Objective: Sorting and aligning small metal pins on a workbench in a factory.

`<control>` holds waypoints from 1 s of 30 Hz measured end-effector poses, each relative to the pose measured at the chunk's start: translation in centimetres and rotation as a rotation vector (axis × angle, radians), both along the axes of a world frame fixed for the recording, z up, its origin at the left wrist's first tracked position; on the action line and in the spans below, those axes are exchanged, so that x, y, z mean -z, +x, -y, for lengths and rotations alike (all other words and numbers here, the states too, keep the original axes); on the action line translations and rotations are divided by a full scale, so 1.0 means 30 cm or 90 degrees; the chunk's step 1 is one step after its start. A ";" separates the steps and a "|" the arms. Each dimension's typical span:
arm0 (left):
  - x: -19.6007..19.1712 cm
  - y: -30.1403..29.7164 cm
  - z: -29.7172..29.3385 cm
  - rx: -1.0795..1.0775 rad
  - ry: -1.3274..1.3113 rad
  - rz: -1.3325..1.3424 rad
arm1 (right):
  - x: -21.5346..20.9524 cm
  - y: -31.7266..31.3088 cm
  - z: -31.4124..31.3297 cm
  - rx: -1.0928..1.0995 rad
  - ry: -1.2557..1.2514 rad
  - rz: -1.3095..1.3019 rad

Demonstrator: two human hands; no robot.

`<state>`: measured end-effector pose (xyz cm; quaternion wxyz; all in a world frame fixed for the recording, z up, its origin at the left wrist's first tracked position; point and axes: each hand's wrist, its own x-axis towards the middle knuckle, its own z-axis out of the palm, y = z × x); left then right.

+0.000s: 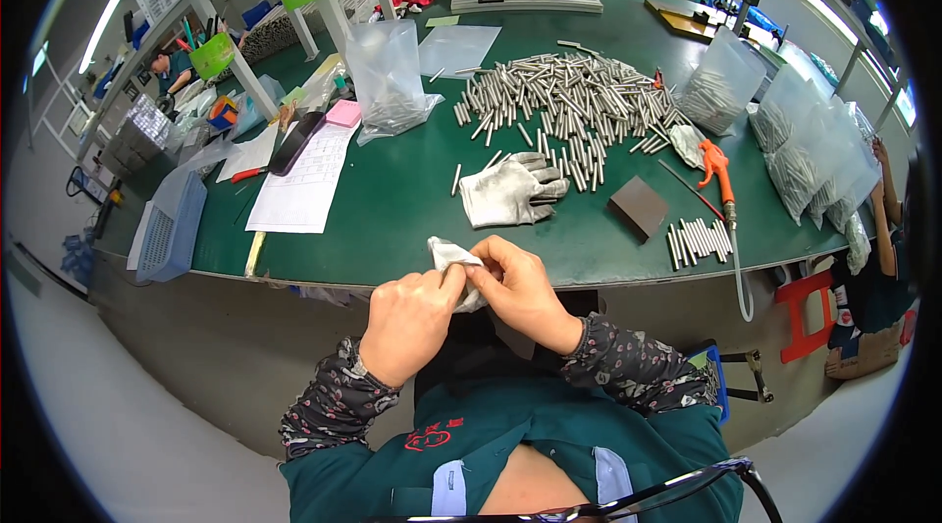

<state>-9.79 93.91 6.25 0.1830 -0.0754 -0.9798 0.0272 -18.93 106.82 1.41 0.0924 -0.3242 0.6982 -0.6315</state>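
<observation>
My left hand (pixel 404 319) and my right hand (pixel 525 292) meet in front of the table's near edge. Both pinch a crumpled white cloth (pixel 449 254) between thumbs and fingers; part of it hangs below, and whether it is a glove or a rag I cannot tell. Just beyond, a white and grey work glove (pixel 505 191) lies on the green table, its fingers pointing right. Behind that glove spreads a big heap of short metal pins (pixel 574 96). Right of it sit a dark brown block (pixel 638 209) and a small row of pins (pixel 699 242).
An orange air blow gun (pixel 717 173) with a hose lies at the right. Plastic bags of pins (pixel 795 155) stand beyond it. On the left are another bag (pixel 385 72), paper sheets (pixel 306 180), a dark case (pixel 296 142) and a blue basket (pixel 175 229). A person (pixel 878 268) sits at far right.
</observation>
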 end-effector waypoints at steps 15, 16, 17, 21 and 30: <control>0.084 -0.124 0.030 0.270 1.512 -0.111 | -0.016 0.109 0.057 0.057 -0.064 -0.393; 0.073 -0.141 0.012 0.353 1.457 -0.239 | -0.020 0.106 0.058 0.048 -0.066 -0.391; 0.075 -0.147 0.018 0.355 1.455 -0.238 | -0.026 0.102 0.061 0.040 -0.071 -0.391; 0.088 -0.198 0.058 0.352 1.445 -0.290 | -0.024 0.109 0.067 0.024 -0.080 -0.401; 0.063 -0.279 0.122 0.209 1.083 -0.128 | -0.053 0.106 0.052 -0.046 -0.046 -0.540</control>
